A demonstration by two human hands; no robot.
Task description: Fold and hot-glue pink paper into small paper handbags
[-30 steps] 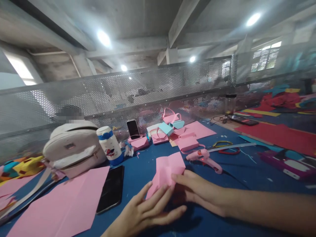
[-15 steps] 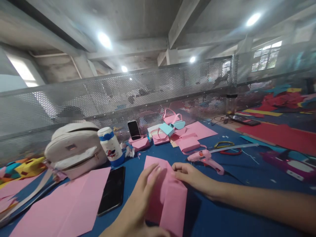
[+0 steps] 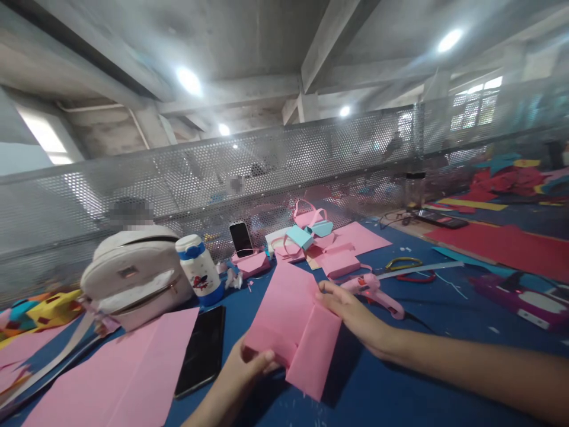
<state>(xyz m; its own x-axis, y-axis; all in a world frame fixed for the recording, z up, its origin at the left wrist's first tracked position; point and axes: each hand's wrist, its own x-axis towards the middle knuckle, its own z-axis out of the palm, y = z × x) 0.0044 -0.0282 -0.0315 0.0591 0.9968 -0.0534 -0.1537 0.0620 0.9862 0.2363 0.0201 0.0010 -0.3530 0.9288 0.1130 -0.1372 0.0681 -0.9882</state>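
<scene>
A folded sheet of pink paper (image 3: 291, 314) is held up just above the blue table (image 3: 400, 379), partly unfolded. My left hand (image 3: 249, 370) pinches its lower left edge from underneath, thumb on top. My right hand (image 3: 351, 314) grips the paper's right edge near a fold, fingers curled against it. A pink glue gun (image 3: 377, 292) lies just beyond my right hand.
A black phone (image 3: 202, 350) lies left of the paper beside a large pink sheet (image 3: 120, 379). Farther back stand a white bag (image 3: 133, 276), a white-and-blue bottle (image 3: 200, 267), a propped phone (image 3: 240, 238) and several small paper bags (image 3: 311, 237). Scissors (image 3: 406, 267) lie to the right.
The pink paper has been unfolded from a crumpled bundle and lifted off the table. My left hand moved from lying flat on it to pinching its lower edge.
</scene>
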